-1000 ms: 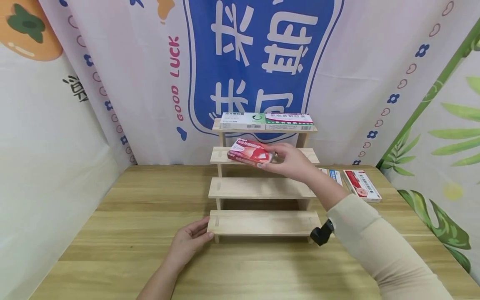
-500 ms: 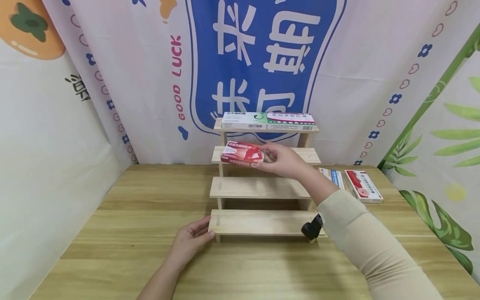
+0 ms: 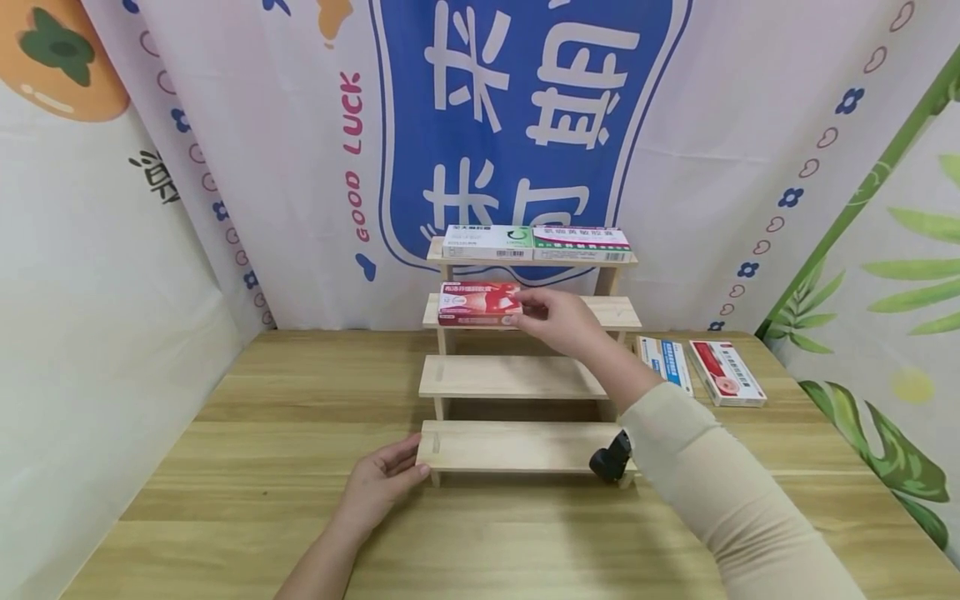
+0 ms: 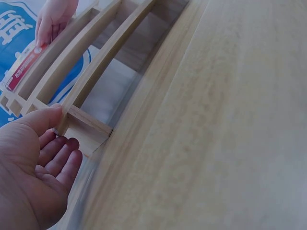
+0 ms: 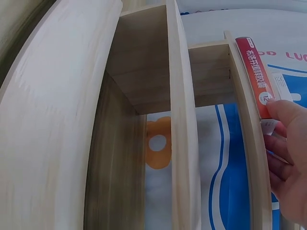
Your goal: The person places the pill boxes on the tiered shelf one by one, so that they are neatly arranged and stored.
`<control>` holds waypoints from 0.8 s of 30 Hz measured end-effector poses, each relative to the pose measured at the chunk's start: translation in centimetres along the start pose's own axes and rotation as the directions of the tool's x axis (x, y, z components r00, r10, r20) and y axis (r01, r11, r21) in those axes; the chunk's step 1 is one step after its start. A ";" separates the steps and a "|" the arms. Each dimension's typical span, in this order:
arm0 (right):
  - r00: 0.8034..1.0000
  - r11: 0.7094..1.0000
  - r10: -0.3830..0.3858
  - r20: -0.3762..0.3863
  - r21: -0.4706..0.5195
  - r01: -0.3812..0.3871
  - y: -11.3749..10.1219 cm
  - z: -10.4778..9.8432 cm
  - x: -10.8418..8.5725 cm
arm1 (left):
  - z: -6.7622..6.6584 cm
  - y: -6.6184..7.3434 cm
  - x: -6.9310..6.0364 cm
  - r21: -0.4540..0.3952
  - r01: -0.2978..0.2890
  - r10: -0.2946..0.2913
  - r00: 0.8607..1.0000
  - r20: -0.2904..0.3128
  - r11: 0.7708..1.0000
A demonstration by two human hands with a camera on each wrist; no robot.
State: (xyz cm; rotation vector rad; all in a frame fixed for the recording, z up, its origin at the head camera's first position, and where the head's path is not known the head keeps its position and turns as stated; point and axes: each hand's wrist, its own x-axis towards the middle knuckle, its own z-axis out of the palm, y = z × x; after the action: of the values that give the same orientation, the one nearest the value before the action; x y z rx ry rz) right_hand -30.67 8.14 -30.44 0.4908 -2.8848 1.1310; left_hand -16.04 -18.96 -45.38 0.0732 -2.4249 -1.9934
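Note:
A red and white medicine box (image 3: 478, 303) lies at the left end of the second shelf from the top of a wooden step shelf (image 3: 517, 446). My right hand (image 3: 558, 317) grips its right end; in the right wrist view the thumb rests on the box's front side near the shelf edge. At the left end of the lowest board, my left hand (image 3: 381, 483) pinches the wood. The left wrist view shows that hand's thumb on top of the board and its fingers curled below.
On the top shelf two boxes lie end to end, a white-green one (image 3: 487, 242) and a white-pink one (image 3: 581, 243). Right of the stand, a blue-white box (image 3: 664, 364) and a red-white box (image 3: 727, 372) lie on the table (image 3: 247, 467). A printed cloth (image 3: 300, 167) hangs behind.
My right hand has moved the red medicine box left and down, from tilted above the second shelf to lying straight along it. My left hand has stayed at the lowest board.

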 end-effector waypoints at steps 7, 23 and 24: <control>1.000 1.000 0.003 -0.016 0.021 -0.003 0.2 0.0 -0.3 | 0.0 0.0 0.1 -0.008 0.002 -0.002 1.000 0.003 1.000; 0.988 0.998 0.061 -0.140 0.019 -0.059 7.8 -6.3 -7.3 | 0.0 0.1 0.0 0.005 -0.003 0.003 1.000 0.001 1.000; 0.985 0.998 0.067 -0.160 0.013 -0.065 8.6 -6.7 -7.8 | 0.0 0.1 0.0 0.005 -0.001 0.001 1.000 0.001 1.000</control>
State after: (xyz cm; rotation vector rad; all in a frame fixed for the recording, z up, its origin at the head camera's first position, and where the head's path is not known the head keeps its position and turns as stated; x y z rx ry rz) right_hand -26.43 20.72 -32.10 0.2912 -2.7777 1.1334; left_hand -16.03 -18.90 -45.28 0.0718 -2.4303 -1.9873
